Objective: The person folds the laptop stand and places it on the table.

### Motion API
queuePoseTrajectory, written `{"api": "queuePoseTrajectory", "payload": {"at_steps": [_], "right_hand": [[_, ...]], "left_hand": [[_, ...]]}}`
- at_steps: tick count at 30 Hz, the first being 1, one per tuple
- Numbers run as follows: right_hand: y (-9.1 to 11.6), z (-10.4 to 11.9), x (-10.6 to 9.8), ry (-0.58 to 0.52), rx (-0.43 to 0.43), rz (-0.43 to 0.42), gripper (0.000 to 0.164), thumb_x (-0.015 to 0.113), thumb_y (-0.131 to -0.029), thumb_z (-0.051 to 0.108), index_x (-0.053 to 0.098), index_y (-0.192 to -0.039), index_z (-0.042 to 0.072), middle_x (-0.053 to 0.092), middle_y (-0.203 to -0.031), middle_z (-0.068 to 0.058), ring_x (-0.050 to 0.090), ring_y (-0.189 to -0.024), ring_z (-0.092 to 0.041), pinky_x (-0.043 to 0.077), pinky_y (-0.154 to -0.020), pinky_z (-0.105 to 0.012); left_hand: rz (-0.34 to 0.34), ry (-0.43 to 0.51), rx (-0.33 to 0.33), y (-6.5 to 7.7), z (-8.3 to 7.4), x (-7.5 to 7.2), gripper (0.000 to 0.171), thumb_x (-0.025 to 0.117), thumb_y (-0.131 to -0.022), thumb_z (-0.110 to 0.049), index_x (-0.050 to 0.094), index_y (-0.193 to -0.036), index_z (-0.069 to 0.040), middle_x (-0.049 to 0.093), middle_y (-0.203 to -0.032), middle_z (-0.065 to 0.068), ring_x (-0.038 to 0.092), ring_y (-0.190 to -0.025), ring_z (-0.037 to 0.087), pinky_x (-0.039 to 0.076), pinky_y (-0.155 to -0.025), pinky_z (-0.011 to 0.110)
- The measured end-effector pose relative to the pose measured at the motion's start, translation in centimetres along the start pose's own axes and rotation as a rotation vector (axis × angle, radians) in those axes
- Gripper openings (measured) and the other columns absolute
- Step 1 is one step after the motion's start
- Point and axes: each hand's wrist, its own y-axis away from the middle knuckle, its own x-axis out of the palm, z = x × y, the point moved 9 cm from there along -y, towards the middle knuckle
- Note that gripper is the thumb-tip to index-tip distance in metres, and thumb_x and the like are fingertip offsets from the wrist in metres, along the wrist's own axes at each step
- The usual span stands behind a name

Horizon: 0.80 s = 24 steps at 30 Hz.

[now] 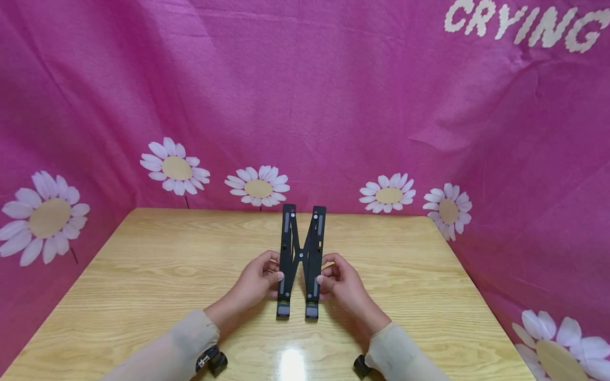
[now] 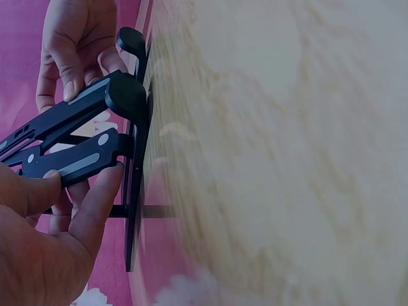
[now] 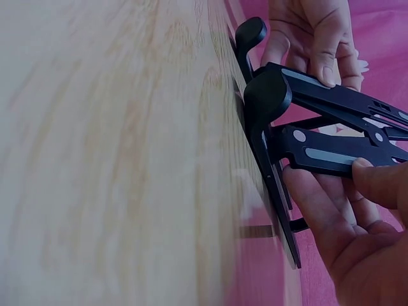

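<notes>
A black folding laptop stand (image 1: 301, 255) stands on the table in front of me, its two long rails joined by crossing bars at a round pivot. My left hand (image 1: 254, 280) grips the left rail, thumb on the grey pad strip and fingers underneath. On the other side my right hand (image 1: 347, 288) holds the right rail the same way. In the left wrist view the stand (image 2: 76, 159) shows raised rails over base legs, with rounded hooked front ends. The right wrist view shows the same stand (image 3: 325, 159) with both thumbs on top of the rails.
The wooden table (image 1: 181, 254) reflects a bright light near its front edge. A pink cloth (image 1: 305, 106) with printed daisies and white letters hangs behind and along both sides. Dark wrist devices (image 1: 217, 362) sit by the sleeves.
</notes>
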Motion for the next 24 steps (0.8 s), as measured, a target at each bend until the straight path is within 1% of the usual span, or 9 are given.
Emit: {"api": "queuePoseTrajectory", "payload": {"at_steps": [4,10,13,17,24], "right_hand": [[0.0,0.0,0.2,0.006,0.002,0.002,0.034,0.064,-0.095,-0.009,0.057,-0.123,0.010,0.064,-0.094,-0.017,0.069,-0.074,-0.025,0.064,-0.066,-0.049],[-0.2,0.1,0.5,0.008,-0.026,0.012,0.035,0.064,-0.094,-0.010,0.056,-0.123,0.008,0.064,-0.092,-0.016,0.068,-0.073,-0.024,0.064,-0.064,-0.048],[-0.2,0.1,0.5,0.004,-0.026,0.015,0.034,0.065,-0.095,-0.009,0.056,-0.124,0.008,0.064,-0.091,-0.016,0.069,-0.072,-0.024,0.064,-0.064,-0.048],[-0.2,0.2,0.6,-0.001,-0.025,0.017,0.034,0.065,-0.095,-0.008,0.057,-0.123,0.008,0.064,-0.092,-0.017,0.070,-0.073,-0.025,0.064,-0.064,-0.049],[-0.3,0.2,1.0,0.010,-0.040,0.019,0.033,0.064,-0.096,-0.007,0.057,-0.123,0.009,0.063,-0.092,-0.017,0.070,-0.075,-0.026,0.064,-0.065,-0.049]], "left_hand": [[0.014,0.011,0.013,0.0,-0.1,0.4,0.022,0.058,-0.101,0.003,0.060,-0.118,-0.012,0.060,-0.105,0.014,0.064,-0.087,0.024,0.064,-0.065,0.044],[0.026,0.035,0.022,-0.2,-0.1,1.0,0.023,0.057,-0.102,0.003,0.059,-0.120,-0.011,0.058,-0.107,0.016,0.065,-0.090,0.026,0.064,-0.065,0.043],[0.025,0.039,0.012,-0.4,0.0,1.2,0.022,0.058,-0.101,0.003,0.059,-0.119,-0.010,0.059,-0.107,0.016,0.065,-0.089,0.026,0.064,-0.064,0.043],[0.024,0.033,-0.005,-0.5,0.0,1.4,0.023,0.058,-0.102,0.001,0.061,-0.119,-0.013,0.060,-0.108,0.016,0.064,-0.090,0.026,0.064,-0.064,0.041],[0.047,0.019,0.033,-0.5,-0.3,2.1,0.024,0.057,-0.102,0.003,0.060,-0.119,-0.012,0.059,-0.105,0.015,0.064,-0.088,0.023,0.064,-0.065,0.043]]}}
